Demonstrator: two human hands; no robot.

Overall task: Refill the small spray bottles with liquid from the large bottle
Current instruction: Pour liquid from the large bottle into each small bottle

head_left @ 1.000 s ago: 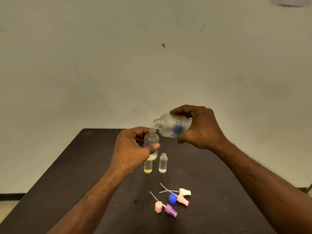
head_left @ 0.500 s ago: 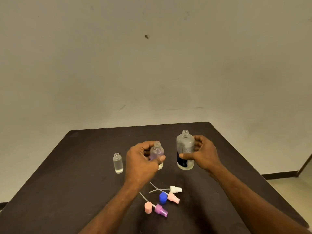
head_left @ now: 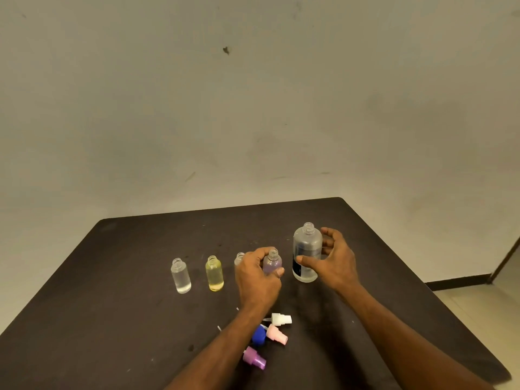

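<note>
The dark table fills the lower half of the frame; its far edge runs below a bare wall, its right edge borders open floor at lower right.

Left hand: fingers and thumb curled round the purple-tinted small bottle, which stands upright and uncapped at frame centre. Right hand: fingers spread around the large bottle, thumb against its front. Whether the fingers behind it touch cannot be told. The large bottle stands upright and uncapped, just right of the purple-tinted bottle.

Left of the left hand, in a row:
- a third small bottle, mostly hidden behind the knuckles;
- a small bottle of yellow liquid;
- a small clear bottle, at the row's left end.

All are open-necked.

Below the hands, partly covered by the left forearm, lie a white spray head, a pink spray head, a blue cap and a purple spray head, clustered close together.

Bare table surface lies behind the bottles, at far left, and right of the right forearm.
</note>
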